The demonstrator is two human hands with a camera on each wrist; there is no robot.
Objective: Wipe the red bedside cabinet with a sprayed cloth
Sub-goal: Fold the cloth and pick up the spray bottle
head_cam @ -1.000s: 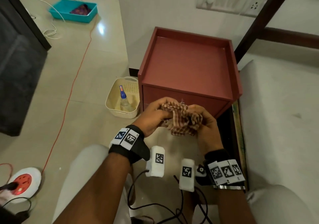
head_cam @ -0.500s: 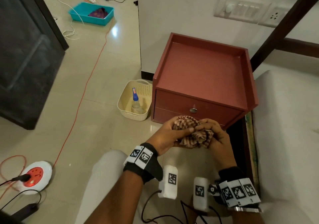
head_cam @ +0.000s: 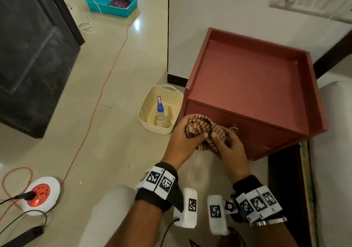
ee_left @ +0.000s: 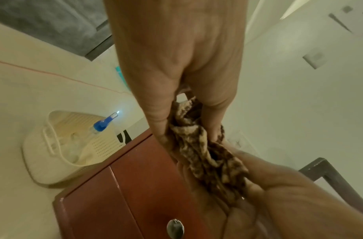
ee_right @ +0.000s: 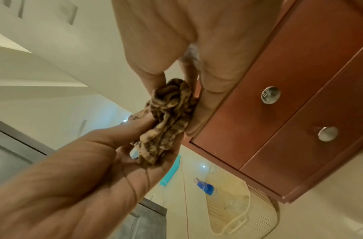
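Note:
The red bedside cabinet (head_cam: 251, 86) stands against the white wall, its raised-rim top bare and its two drawers (ee_right: 299, 90) closed. Just in front of the upper drawer both hands bunch a brown-and-cream checked cloth (head_cam: 205, 130). My left hand (head_cam: 185, 138) grips the cloth's left side, thumb on top. My right hand (head_cam: 227, 145) grips the right side, close to the drawer's metal knob (head_cam: 233, 129). In the wrist views the crumpled cloth (ee_left: 199, 145) (ee_right: 168, 119) is pinched between the fingers of both hands.
A cream plastic basket (head_cam: 150, 121) on the floor left of the cabinet holds a spray bottle with a blue nozzle (head_cam: 160, 107). An orange cable (head_cam: 102, 86) crosses the tiled floor to a round extension socket (head_cam: 39, 193). A teal tray (head_cam: 112, 2) lies far back. A white mattress (head_cam: 335, 161) is on the right.
The head view has swung, so the cabinet sits farther right. Both hands have kept kneading the cloth and shifted left along the upper drawer front.

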